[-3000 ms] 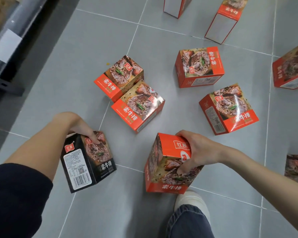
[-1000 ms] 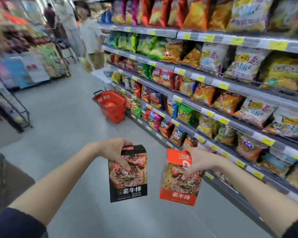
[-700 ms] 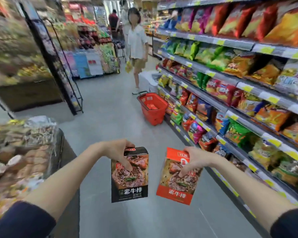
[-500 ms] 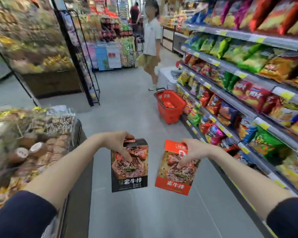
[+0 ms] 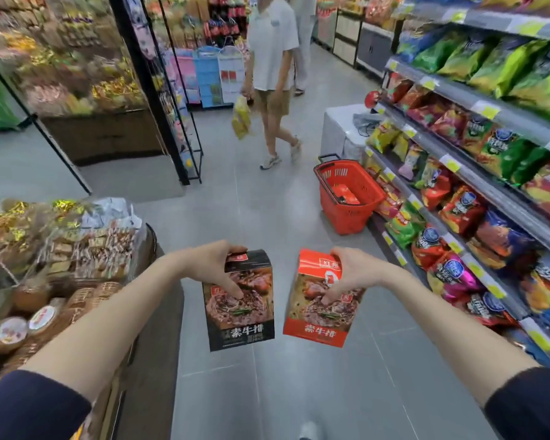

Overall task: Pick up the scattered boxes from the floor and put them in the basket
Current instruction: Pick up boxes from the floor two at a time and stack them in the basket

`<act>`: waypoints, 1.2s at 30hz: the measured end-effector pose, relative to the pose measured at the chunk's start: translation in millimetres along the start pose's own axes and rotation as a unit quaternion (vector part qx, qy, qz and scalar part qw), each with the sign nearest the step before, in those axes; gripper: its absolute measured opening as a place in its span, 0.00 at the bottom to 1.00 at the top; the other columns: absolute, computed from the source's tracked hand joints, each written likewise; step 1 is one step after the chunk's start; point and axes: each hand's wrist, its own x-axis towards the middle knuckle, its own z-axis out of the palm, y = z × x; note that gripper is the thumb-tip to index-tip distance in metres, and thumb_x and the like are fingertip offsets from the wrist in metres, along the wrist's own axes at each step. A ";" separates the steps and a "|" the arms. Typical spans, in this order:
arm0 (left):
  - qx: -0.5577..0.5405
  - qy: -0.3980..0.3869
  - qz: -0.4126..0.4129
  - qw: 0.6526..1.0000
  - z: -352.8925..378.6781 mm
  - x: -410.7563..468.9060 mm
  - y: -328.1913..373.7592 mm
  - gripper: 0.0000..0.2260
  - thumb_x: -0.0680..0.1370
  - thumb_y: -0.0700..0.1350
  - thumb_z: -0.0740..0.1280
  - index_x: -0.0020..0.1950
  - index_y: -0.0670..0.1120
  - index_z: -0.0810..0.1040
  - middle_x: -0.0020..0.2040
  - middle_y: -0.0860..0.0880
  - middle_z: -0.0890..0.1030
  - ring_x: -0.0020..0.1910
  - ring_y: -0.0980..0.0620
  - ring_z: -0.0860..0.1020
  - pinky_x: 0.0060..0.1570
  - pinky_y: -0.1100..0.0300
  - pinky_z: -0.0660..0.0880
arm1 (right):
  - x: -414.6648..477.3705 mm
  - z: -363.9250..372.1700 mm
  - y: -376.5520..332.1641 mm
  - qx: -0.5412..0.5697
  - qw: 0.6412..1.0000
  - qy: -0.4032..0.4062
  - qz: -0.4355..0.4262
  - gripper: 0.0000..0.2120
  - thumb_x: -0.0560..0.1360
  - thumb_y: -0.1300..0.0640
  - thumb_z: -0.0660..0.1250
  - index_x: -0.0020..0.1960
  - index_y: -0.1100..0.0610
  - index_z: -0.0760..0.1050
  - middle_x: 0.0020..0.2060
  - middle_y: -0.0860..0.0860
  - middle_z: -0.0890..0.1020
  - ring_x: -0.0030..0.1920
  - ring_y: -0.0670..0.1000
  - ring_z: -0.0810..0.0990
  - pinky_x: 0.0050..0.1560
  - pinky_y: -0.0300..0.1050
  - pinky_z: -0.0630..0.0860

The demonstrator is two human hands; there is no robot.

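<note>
We carry two boxes: left hand [image 5: 215, 268] grips black box [image 5: 240, 301], right hand [image 5: 350, 274] grips red box [image 5: 319, 304]. Basket [image 5: 346, 214] stands ahead by the shelf, one box-like item inside. Both drops remain.

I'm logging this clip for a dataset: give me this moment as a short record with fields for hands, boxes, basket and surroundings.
left hand: grips the black box by its top
right hand: grips the red box by its top
basket: red basket on the floor ahead, beside the snack shelf, something red inside
progress: both boxes held in the air, not yet in the basket
bystander: a person walking beyond the basket
</note>
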 end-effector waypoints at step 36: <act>0.309 -0.080 0.207 0.925 -419.2 785.8 16.1 0.42 0.62 0.52 0.78 0.72 0.48 0.63 0.62 0.46 0.77 0.59 0.44 0.75 0.57 0.53 0.73 | 583.8 -339.2 217.0 0.077 0.941 0.190 0.270 0.45 0.51 0.38 0.77 0.61 0.55 0.66 0.54 0.51 0.74 0.54 0.53 0.74 0.54 0.51 0.74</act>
